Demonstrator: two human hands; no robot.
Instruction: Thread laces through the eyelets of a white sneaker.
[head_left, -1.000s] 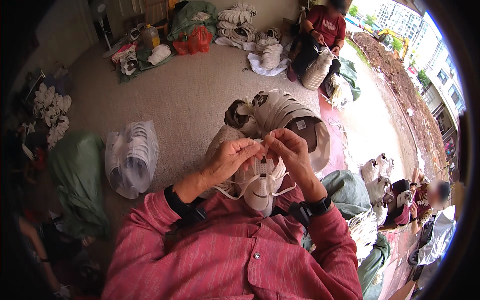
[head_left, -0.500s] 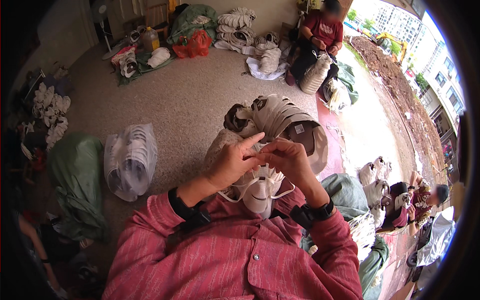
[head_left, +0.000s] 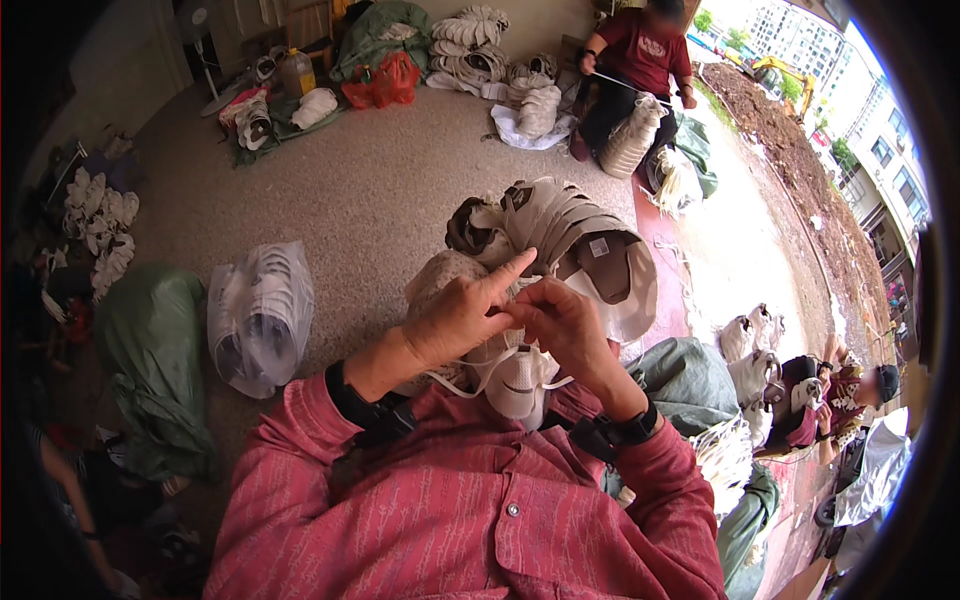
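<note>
Close in front of my chest, my left hand (head_left: 450, 318) has its index finger stretched out, while its thumb and curled fingers press together. Against its fingertips, my right hand (head_left: 568, 325) is closed in a pinch. Whatever lies between the fingertips is too small to make out. Just below both hands sits a white shoe upper (head_left: 517, 385), toe toward me, with white laces looping out at its sides. Beyond the hands lies a nested row of beige and white shoe uppers (head_left: 560, 222) with brown linings; my fingers partly cover its near end.
A clear plastic bag of shoe uppers (head_left: 262, 325) and a green sack (head_left: 150, 370) stand at left. Another green sack (head_left: 685, 385) lies by my right arm, beside white laces (head_left: 722, 455). A seated co-worker (head_left: 640, 60) is at the back right, another person (head_left: 845, 395) far right.
My hands remain pinched together, with the right shifted slightly left. The co-worker at the back has spread both hands apart, a white cord now stretched from one of them.
</note>
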